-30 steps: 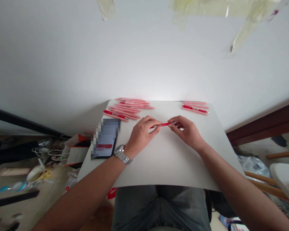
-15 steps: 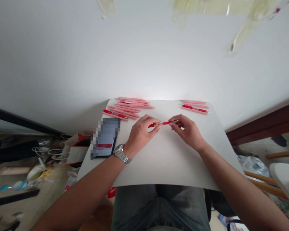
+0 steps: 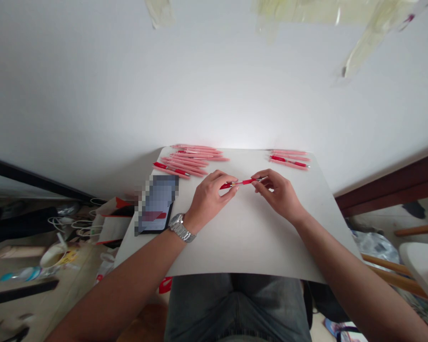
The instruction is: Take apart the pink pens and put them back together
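Pen (image 3: 248, 181): over the table (image 3: 242, 242), held from both sides, so steadied.
Left hand (image 3: 212, 192): nearly closed, pinching near one end.
Right hand (image 3: 277, 192): likewise, other end.
Phone (image 3: 157, 203): flat, likely within glance.
Pens (image 3: 187, 162): two far groups, presumably kept distinct.

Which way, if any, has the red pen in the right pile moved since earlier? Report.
No: against the white table's back edge, the red pen hasn't shifted.

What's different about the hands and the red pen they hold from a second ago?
The right hand has shifted slightly right, widening the fingertip gap along the held red pen. Nothing was let go: the left hand keeps its hold too. Smartphone and pink pens stayed put.
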Action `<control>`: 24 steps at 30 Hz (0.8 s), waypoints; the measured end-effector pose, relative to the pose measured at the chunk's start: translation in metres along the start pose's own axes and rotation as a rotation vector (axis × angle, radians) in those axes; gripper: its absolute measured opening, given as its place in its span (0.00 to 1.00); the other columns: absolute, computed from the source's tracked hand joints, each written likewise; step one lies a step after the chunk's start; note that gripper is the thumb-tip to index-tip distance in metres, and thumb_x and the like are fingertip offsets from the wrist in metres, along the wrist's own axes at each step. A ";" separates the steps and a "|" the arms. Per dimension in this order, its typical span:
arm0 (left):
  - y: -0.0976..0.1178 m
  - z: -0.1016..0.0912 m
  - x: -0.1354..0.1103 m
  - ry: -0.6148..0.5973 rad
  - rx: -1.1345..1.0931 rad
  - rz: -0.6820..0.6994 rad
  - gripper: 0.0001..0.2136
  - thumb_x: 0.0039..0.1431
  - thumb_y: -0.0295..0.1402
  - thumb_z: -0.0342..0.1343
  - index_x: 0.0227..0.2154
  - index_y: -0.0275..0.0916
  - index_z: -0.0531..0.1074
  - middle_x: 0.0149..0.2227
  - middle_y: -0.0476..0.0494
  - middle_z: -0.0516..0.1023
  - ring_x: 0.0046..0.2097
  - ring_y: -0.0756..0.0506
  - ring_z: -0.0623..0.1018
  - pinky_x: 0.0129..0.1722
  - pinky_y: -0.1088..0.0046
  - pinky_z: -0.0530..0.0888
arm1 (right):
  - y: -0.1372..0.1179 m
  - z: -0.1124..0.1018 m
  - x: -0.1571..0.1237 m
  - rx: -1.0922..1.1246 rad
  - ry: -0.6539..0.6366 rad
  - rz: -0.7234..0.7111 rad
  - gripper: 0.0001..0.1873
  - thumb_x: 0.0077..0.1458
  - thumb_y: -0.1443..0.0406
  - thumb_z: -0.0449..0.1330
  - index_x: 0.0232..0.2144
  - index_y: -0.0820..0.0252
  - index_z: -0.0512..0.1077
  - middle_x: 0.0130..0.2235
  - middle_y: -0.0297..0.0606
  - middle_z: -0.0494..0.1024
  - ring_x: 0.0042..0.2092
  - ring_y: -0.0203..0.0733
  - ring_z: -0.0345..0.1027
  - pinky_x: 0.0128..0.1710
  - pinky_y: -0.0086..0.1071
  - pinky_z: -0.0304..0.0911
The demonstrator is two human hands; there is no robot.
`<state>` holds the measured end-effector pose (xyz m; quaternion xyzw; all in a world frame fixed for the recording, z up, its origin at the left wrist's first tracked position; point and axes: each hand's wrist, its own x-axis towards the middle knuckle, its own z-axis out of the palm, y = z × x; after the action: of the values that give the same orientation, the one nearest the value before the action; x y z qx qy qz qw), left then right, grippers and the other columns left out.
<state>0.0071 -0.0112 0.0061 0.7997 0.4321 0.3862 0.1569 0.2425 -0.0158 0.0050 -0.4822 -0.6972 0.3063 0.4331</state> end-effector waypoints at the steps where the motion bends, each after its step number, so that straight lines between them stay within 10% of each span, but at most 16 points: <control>1: 0.000 0.000 0.000 0.001 -0.001 0.002 0.05 0.68 0.32 0.61 0.45 0.43 0.78 0.43 0.44 0.80 0.44 0.45 0.80 0.46 0.66 0.77 | 0.000 0.000 0.000 0.002 0.001 0.004 0.16 0.65 0.51 0.64 0.43 0.55 0.75 0.39 0.39 0.82 0.34 0.42 0.79 0.36 0.37 0.76; 24: -0.001 0.001 0.001 0.012 0.002 -0.001 0.06 0.71 0.33 0.58 0.45 0.43 0.78 0.42 0.45 0.79 0.44 0.45 0.79 0.46 0.67 0.76 | -0.002 -0.004 0.002 0.062 0.051 0.084 0.18 0.65 0.49 0.63 0.46 0.56 0.75 0.39 0.38 0.80 0.33 0.39 0.77 0.33 0.34 0.73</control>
<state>0.0072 -0.0100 0.0052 0.7973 0.4337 0.3906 0.1537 0.2450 -0.0148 0.0087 -0.5051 -0.6550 0.3335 0.4523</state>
